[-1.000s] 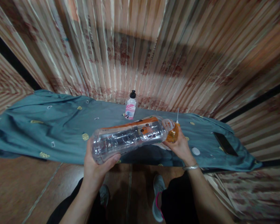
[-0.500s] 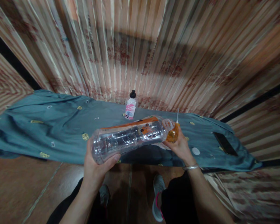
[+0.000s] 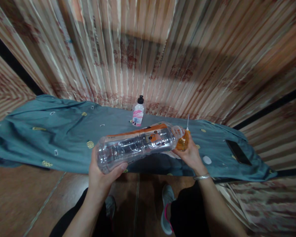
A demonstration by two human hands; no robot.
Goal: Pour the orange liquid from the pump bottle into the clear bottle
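Your left grip point(image 3: 102, 174) holds the tilted clear bottle point(image 3: 135, 148), your right grip point(image 3: 191, 154) the amber bottle point(image 3: 182, 143); better steady both, so the neck point(image 3: 179, 132) cannot slip.

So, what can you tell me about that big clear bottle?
The clear bottle looks like shiny, see-through plastic, with a moulded body, an orange label and a narrower neck. It is held on its side, neck to the right, base in the left hand. The neck meets or overlaps the amber container in the right hand; whether they touch is unclear. I can't tell if anything is inside.
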